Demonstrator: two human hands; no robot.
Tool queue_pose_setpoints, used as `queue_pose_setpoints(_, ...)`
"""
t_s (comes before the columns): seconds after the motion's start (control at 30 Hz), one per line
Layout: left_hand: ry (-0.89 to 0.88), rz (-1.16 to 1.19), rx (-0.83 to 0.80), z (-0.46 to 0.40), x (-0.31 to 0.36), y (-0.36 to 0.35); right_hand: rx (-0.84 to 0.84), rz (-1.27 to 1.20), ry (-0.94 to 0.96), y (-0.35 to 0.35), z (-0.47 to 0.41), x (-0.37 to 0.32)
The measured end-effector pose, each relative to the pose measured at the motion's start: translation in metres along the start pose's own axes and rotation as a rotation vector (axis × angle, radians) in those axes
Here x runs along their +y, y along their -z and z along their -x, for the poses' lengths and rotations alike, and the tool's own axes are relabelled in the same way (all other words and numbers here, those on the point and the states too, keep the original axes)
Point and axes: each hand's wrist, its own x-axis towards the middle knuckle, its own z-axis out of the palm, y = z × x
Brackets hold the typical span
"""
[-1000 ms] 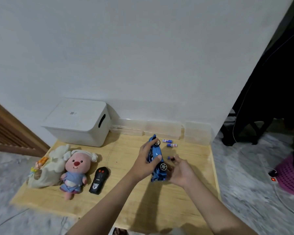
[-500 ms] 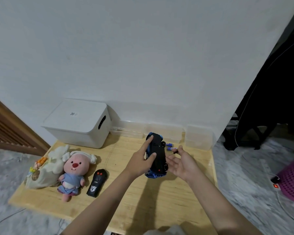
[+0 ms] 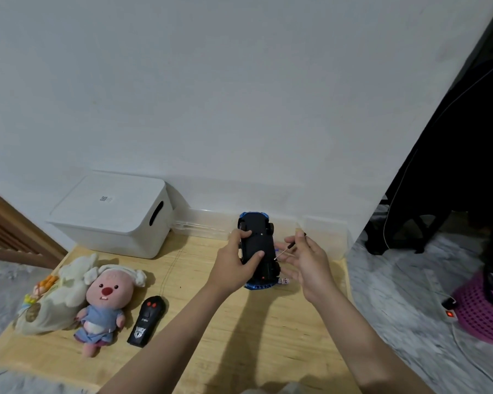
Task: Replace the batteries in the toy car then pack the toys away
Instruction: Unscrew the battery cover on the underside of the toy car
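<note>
Left hand [image 3: 234,264] curled in a grip at frame centre; right hand [image 3: 305,258] beside it, fingers pinching, both forearms extended.

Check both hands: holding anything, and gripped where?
Left hand grips the upturned car across its underside and side, mid-body. Right hand pinches a small screwdriver near its handle end, tip at the car's edge.

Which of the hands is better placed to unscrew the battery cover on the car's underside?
Probably the right hand: it pinches a small screwdriver whose tip sits at the edge of the toy car. The left hand already grips the car, underside up, so it is busy steadying it.
</note>
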Motion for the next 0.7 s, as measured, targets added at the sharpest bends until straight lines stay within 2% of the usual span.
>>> queue_pose_setpoints(0.1, -0.007, 0.047, -0.018, 0.0, 0.005, 0.0, 0.052, 0.034, 0.078, -0.002, 0.001, -0.004)
queue_pose_setpoints(0.27, -0.082, 0.057, -0.048, 0.004, 0.005, -0.004, 0.016, 0.064, 0.124, -0.007, 0.004, -0.007)
queue_pose_setpoints(0.53, 0.043, 0.176, -0.049, 0.006, 0.016, -0.003, 0.056, 0.087, 0.221, -0.008, 0.004, -0.008)
queue_pose_setpoints(0.7, 0.07, 0.222, -0.054, 0.008, 0.024, -0.006, 0.116, -0.006, 0.343, -0.011, 0.006, -0.011)
